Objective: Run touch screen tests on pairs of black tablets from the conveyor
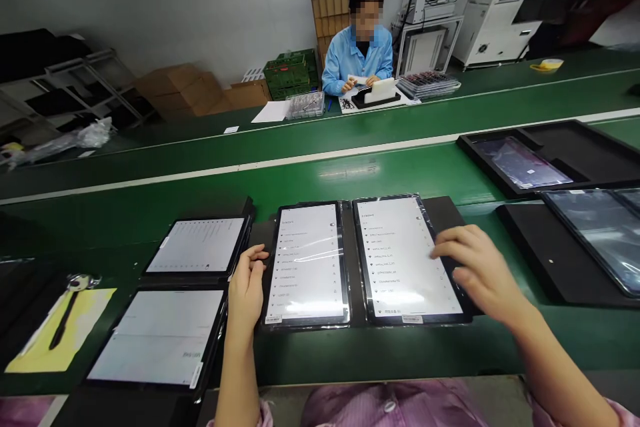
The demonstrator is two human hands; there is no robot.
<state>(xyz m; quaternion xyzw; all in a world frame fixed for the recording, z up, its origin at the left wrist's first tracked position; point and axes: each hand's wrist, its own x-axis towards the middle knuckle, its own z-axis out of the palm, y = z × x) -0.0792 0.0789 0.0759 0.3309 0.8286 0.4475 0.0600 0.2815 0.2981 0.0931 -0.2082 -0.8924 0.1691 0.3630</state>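
Lists [300,267] already showed on left tablet [313,290] and right tablet [407,280], side by side on green bench [360,357]; whether any entry was picked, couldn't tell. Right hand [477,270], loosely curled, empty, was over right tablet's edge, touch unclear; left hand [247,287], slack, empty, was beside left tablet.

Grey wall [225,7] across the top, metal rack [67,68] upper left, green crates [286,75] upper centre, white machine [493,30] upper right; light glints on the green bench [280,181] mid-frame.
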